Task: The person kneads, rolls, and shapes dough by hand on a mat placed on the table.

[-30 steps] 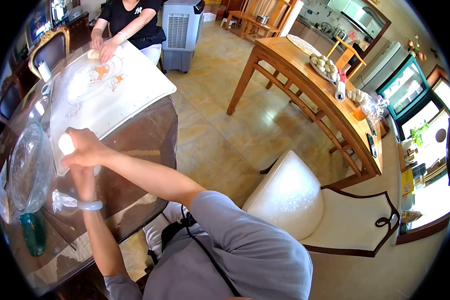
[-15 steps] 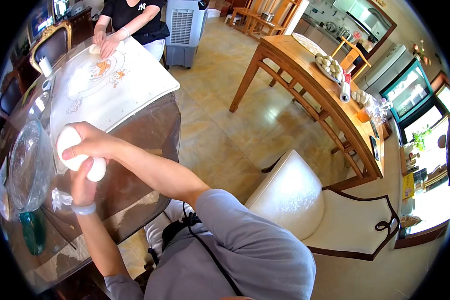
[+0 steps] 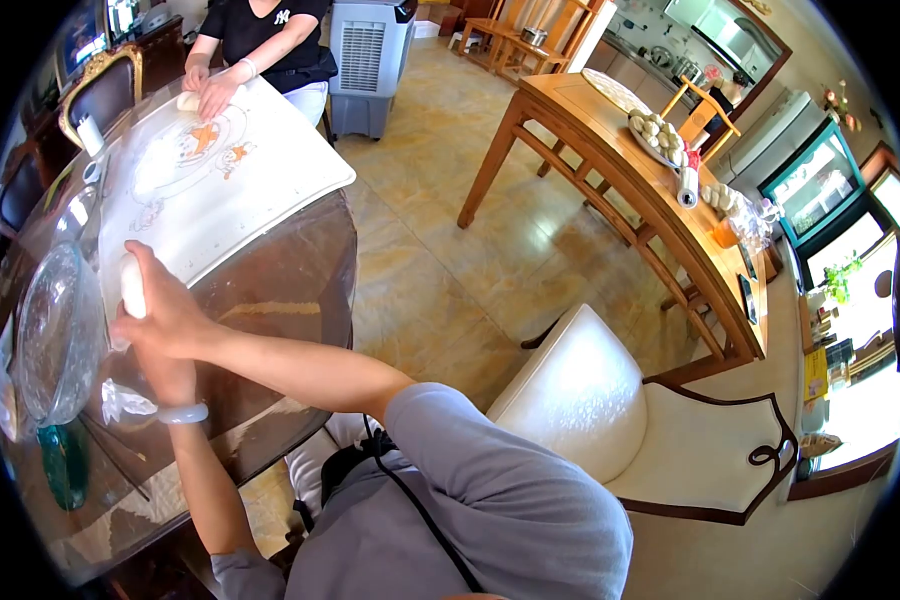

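1. Currently, our right fingers [image 3: 148,268] grasp white dough [image 3: 132,288] above the worktop [image 3: 300,265], the mat [image 3: 295,170] stretching beyond them.
2. Beneath, our left hand's [image 3: 167,375] grip is hidden.
3. We seem to be kneading; further squeezing calls for even pressure.

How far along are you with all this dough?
Looking done: pale, rounded pieces heaped on a plate on the wooden table. In the right hand and left hand: a white lump, likely dough. Apparently unfinished: that lump, and the piece under the co-worker's hands.
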`<state>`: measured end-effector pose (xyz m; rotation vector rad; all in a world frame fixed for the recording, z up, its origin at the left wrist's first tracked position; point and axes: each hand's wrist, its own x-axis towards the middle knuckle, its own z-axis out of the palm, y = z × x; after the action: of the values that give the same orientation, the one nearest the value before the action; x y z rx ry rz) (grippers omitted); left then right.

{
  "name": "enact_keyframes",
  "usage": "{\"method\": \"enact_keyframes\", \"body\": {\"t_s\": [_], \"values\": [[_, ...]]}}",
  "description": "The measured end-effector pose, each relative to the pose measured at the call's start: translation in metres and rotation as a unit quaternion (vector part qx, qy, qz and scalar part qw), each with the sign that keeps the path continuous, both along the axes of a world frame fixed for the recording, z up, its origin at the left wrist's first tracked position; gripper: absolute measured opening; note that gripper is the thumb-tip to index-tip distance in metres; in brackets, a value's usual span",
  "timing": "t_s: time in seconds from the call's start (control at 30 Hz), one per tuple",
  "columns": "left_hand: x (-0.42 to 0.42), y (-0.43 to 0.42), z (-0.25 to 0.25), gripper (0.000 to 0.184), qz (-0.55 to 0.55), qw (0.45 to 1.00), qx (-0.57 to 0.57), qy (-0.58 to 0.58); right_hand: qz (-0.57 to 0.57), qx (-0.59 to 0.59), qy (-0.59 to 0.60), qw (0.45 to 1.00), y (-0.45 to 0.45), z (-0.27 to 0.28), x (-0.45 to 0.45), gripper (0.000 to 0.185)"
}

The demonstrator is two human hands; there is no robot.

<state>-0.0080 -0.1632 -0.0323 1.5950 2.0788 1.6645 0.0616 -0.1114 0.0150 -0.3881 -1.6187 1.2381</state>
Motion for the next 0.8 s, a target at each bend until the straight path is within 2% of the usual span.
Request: {"method": "enact_keyframes", "body": {"t_s": [0.07,0.1,0.23,0.33,0.4,0.47,0.5,0.57,0.67,0.7,0.8], "values": [[0.012,-0.001,0.008,0.071,0.035,0.996,-0.030,0.080,0.005,-0.013,0.031,0.999,0.013,-0.002,0.002,0.075],[0.013,-0.002,0.010,0.075,0.001,0.998,-0.023,0.062,0.009,-0.019,0.047,0.999,0.020,-0.001,0.004,0.068],[0.007,0.002,0.012,0.074,-0.140,0.982,0.064,-0.108,0.109,-0.140,0.132,0.975,0.039,0.009,0.016,0.043],[0.007,-0.007,0.027,0.071,-0.219,0.924,0.010,-0.314,0.223,-0.207,0.159,0.939,0.037,0.015,0.018,0.044],[-0.003,-0.010,0.019,0.066,-0.259,0.893,-0.033,-0.366,0.252,-0.158,0.125,0.947,0.030,0.019,0.021,0.037],[-0.007,-0.013,0.015,0.061,-0.279,0.883,-0.059,-0.373,0.274,-0.112,0.081,0.952,0.031,0.019,0.023,0.043],[0.006,-0.013,0.019,0.056,-0.245,0.897,0.008,-0.368,0.241,-0.072,0.078,0.965,0.033,0.018,0.022,0.048],[0.003,-0.006,0.012,0.052,-0.192,0.938,0.021,-0.288,0.169,0.010,0.069,0.983,0.038,0.014,0.021,0.059],[0.000,0.003,0.003,0.044,-0.102,0.977,0.041,-0.184,0.098,-0.105,0.034,0.989,0.028,0.025,0.032,0.075],[-0.001,0.004,0.003,0.042,-0.070,0.985,0.047,-0.152,0.082,-0.109,0.018,0.990,0.024,0.024,0.029,0.085],[0.000,-0.001,0.007,0.037,0.067,0.993,-0.080,0.058,-0.106,0.094,0.020,0.990,0.008,0.008,0.009,0.083]]}}
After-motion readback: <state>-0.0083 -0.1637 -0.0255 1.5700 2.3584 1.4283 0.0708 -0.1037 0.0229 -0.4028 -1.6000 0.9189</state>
